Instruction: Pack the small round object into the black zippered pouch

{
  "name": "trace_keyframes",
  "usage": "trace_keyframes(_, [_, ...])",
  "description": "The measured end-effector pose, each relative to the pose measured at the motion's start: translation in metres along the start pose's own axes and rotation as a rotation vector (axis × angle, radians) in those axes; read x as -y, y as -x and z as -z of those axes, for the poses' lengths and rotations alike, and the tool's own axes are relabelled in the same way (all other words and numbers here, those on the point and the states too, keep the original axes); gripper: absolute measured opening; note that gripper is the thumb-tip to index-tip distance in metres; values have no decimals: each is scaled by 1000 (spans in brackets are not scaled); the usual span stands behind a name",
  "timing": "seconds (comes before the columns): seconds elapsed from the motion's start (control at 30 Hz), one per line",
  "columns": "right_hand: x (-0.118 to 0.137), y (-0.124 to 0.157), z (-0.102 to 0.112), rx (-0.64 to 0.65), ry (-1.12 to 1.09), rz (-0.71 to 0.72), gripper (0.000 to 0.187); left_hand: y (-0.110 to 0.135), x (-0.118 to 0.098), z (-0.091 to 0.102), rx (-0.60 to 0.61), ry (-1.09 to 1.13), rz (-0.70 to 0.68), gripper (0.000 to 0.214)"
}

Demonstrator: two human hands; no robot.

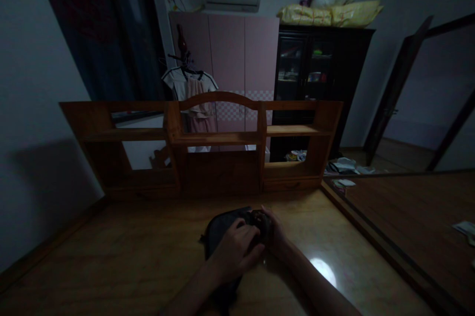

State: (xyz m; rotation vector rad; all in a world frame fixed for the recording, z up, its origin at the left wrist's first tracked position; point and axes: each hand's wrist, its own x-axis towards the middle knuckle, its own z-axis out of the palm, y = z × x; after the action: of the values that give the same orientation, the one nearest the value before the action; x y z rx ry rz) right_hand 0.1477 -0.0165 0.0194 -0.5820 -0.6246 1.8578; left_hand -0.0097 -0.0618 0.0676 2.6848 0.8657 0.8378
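Note:
A dark bag (219,229) with a rounded edge lies on the wooden surface before me; a strap or loose end hangs from its near side. My left hand (237,247) reaches across it, fingers curled in at its right side. My right hand (275,232) is closed around a dark, bunched part (264,222) at that same side. Whether this part belongs to the bag or is a separate item, I cannot tell in the dim light. The fingertips of both hands come close together there, partly hidden.
A wooden shelf headboard (218,138) stands along the far edge of the wooden surface (148,251). A raised wooden rim (365,229) runs along the right side, with the floor (415,207) beyond. Behind are a pink wardrobe (226,54), a dark cabinet (341,68) and hanging clothes (196,88).

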Motion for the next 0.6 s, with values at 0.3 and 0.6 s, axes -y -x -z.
trace_keyframes(0.3, [-2, 5, -6, 78, 91, 40, 35, -2, 4, -8, -4, -86, -21, 21])
trace_keyframes(0.6, [-5, 6, -8, -12, 51, 41, 38, -3, 7, -12, -35, -168, -26, 22])
